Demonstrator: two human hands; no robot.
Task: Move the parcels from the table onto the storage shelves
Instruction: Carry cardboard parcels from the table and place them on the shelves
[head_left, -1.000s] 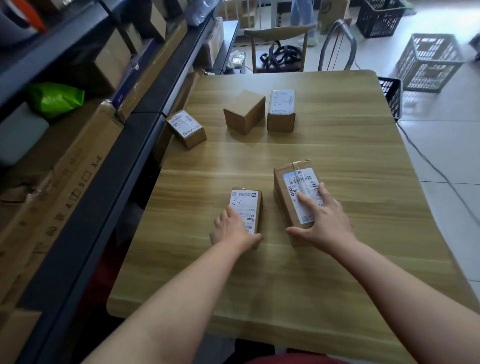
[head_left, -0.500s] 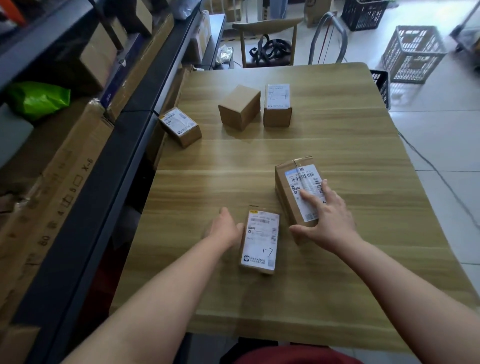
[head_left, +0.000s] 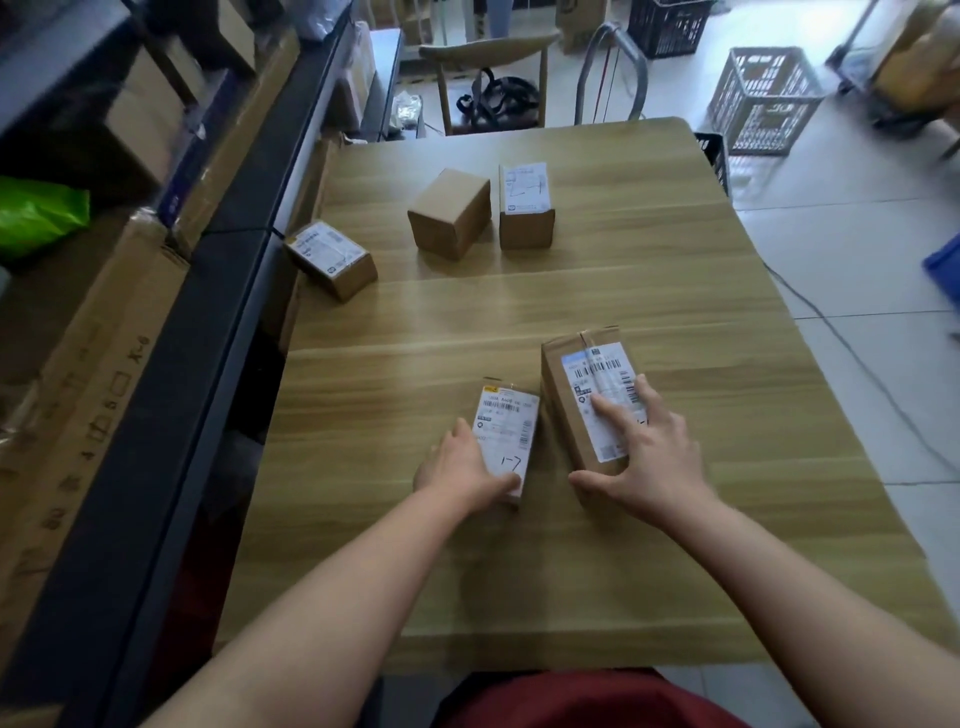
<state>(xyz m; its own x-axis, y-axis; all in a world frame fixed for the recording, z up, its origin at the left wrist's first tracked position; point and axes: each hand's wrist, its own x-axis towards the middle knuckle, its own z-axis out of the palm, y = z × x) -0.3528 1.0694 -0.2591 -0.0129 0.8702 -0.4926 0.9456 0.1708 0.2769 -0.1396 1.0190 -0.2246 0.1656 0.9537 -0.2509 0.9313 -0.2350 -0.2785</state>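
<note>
On the wooden table (head_left: 649, 582), my left hand (head_left: 462, 467) grips the near left end of a small flat parcel (head_left: 506, 428) whose white label reads "1-7". Just to its right lies a larger taped parcel (head_left: 571, 410). My right hand (head_left: 652, 452) holds it, fingers spread across its barcode label and thumb hooked round its near end. Three more cardboard parcels stand farther back: one (head_left: 332, 257) at the left edge, a plain one (head_left: 451, 213), and a labelled one (head_left: 525, 208). The dark storage shelves (head_left: 223, 254) run along the table's left side.
Cardboard boxes and a green bag (head_left: 36, 213) fill the shelves. A wooden chair (head_left: 488, 52) with black straps stands beyond the table's far end. A white crate (head_left: 763, 98) and a black basket (head_left: 670, 26) are on the tiled floor at right, where a cable runs.
My left hand has turned the small parcel end for end, so the "1-7" mark now faces me, and grips it again. My right hand has stayed on the larger parcel.
</note>
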